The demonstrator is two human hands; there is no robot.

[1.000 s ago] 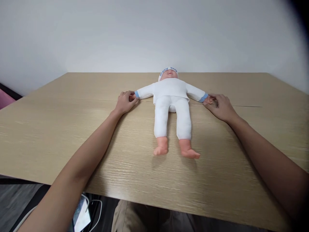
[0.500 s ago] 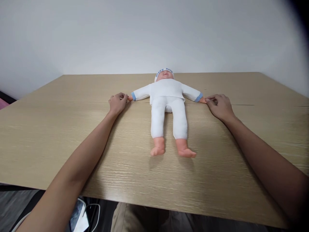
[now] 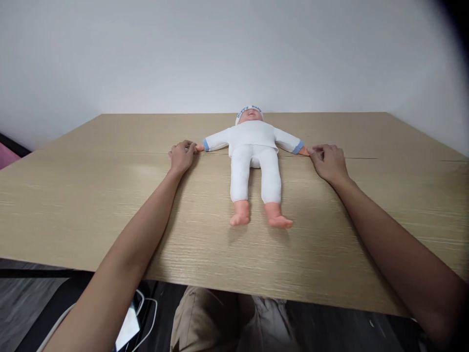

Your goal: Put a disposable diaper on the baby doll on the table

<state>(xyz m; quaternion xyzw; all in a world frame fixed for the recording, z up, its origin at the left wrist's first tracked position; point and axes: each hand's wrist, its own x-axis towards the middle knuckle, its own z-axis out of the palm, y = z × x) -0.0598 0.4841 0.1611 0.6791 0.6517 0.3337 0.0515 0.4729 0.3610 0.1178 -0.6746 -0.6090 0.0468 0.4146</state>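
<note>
A baby doll (image 3: 254,142) lies on its back, head toward the wall and bare feet toward me. It wears white clothes with blue cuffs and a white cap with blue lettering. Its arms are stretched out to both sides. My left hand (image 3: 182,156) pinches the doll's small hand on the left between thumb and fingers. On the other side, my right hand (image 3: 329,162) is closed in a pinch on the doll's other hand. Both of my forearms reach over the front edge of the table.
The wooden table (image 3: 249,259) has a thin seam running across it under the doll. A pale wall (image 3: 234,54) rises behind it. Below the front edge are my legs (image 3: 212,322), a white cable (image 3: 152,320) and a pale, flat object (image 3: 128,330). Something pink (image 3: 6,156) shows at far left.
The view has shifted slightly, showing more of my legs and the floor below the table. Both hands keep their pinch on the doll's hands, and the doll's pose looks the same.
</note>
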